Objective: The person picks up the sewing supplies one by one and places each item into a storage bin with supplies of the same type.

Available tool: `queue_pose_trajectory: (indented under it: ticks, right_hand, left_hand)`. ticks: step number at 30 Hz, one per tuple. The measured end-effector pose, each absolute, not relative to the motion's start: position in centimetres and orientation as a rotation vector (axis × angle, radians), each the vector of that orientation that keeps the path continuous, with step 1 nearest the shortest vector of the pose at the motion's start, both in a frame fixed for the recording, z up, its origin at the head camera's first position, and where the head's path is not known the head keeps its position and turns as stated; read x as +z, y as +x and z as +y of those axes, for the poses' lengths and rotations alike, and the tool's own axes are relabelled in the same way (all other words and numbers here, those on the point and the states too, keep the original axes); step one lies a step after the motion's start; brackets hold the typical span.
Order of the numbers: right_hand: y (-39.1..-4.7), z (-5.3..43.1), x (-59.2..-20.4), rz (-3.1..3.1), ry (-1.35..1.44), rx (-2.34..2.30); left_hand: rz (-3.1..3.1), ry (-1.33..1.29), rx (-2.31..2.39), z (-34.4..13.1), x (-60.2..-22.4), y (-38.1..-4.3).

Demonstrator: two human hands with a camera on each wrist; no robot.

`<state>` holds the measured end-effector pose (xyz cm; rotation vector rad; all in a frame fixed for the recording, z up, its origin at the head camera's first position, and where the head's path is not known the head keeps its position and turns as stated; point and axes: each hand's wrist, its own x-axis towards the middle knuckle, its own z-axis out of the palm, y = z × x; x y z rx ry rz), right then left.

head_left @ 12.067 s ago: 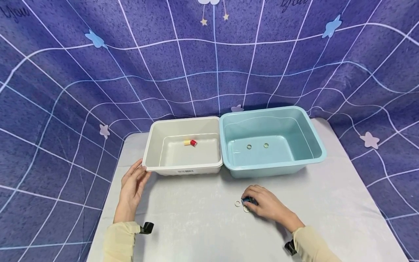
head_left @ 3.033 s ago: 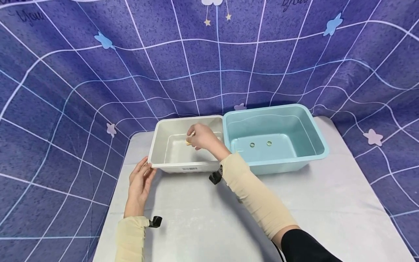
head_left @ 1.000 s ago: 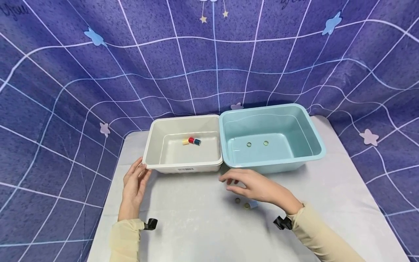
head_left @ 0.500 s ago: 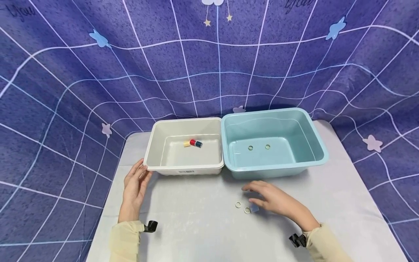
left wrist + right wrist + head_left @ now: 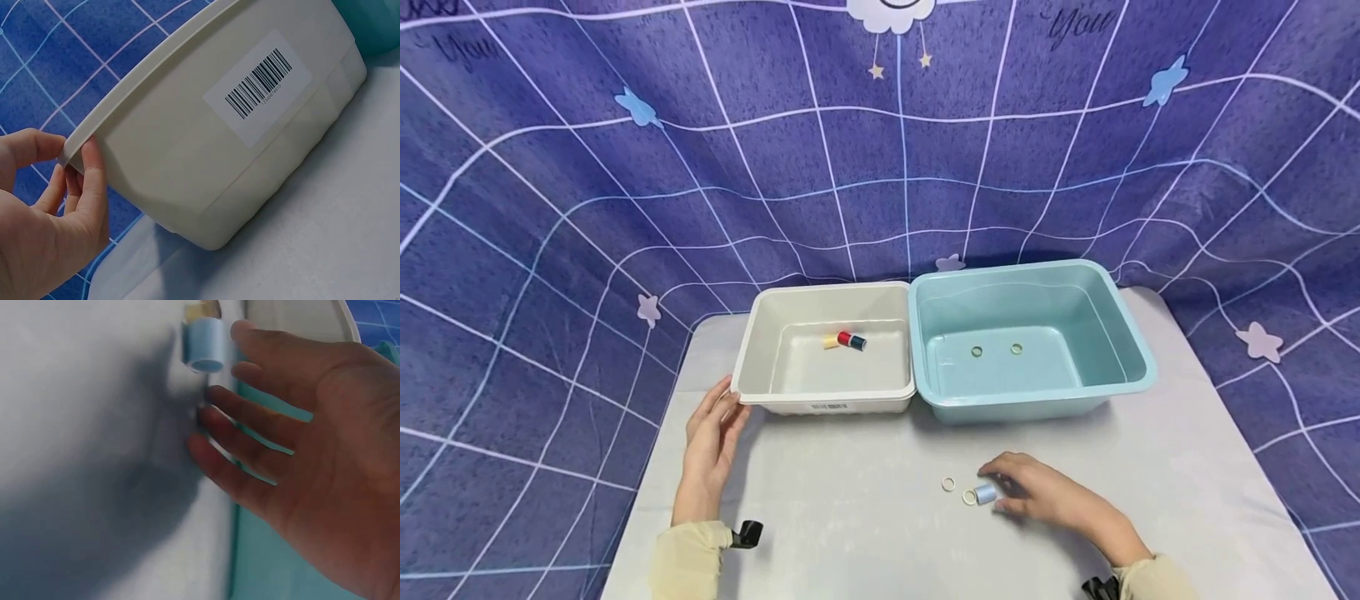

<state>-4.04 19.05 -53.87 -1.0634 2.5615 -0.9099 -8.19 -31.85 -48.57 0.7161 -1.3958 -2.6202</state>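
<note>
My left hand [image 5: 706, 446] grips the front left corner of a white plastic bin [image 5: 823, 398], its fingers and thumb on either side of the rim [image 5: 94, 134] in the left wrist view. Inside lie three thread spools: a yellow spool [image 5: 831, 342], a red spool [image 5: 845, 338] and a dark blue spool [image 5: 858, 342]. On the table, my right hand [image 5: 1048, 493] is spread beside a light blue thread spool [image 5: 985, 494]. The right wrist view shows a gap between its fingers and that spool [image 5: 206, 345]. A ring [image 5: 969, 497] lies against the spool's left end; another ring [image 5: 949, 483] is farther left.
A light blue plastic bin [image 5: 1037, 408] stands right beside the white one. Two rings, a left ring [image 5: 977, 352] and a right ring [image 5: 1017, 348], lie on its floor. Behind both bins hangs a purple curtain [image 5: 775, 167]. A grey-white cloth [image 5: 850, 525] covers the table.
The dark blue spool went from the table, in my right hand, into the white bin. My right hand then came back, empty, to the light blue spool. My left hand stayed on the bin.
</note>
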Motion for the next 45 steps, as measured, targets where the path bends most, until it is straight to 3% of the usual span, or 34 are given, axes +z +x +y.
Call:
queue_pose_trajectory:
  ticks: [12, 19, 45]
  right_hand:
    - [-2.3, 19.1, -55.1, 2.569, -1.069, -0.990]
    - [-2.0, 18.6, -55.2, 2.587, -0.902, -0.956]
    - [-1.7, 18.0, -55.7, 2.683, -0.839, -1.117]
  left_hand:
    - [-1.386, 0.823, -2.621, -31.8, -48.9, -7.1]
    - [-1.346, 0.848, -2.613, -31.9, -49.1, -7.1]
    - [-1.399, 0.710, -2.600, -31.8, -49.0, -8.0]
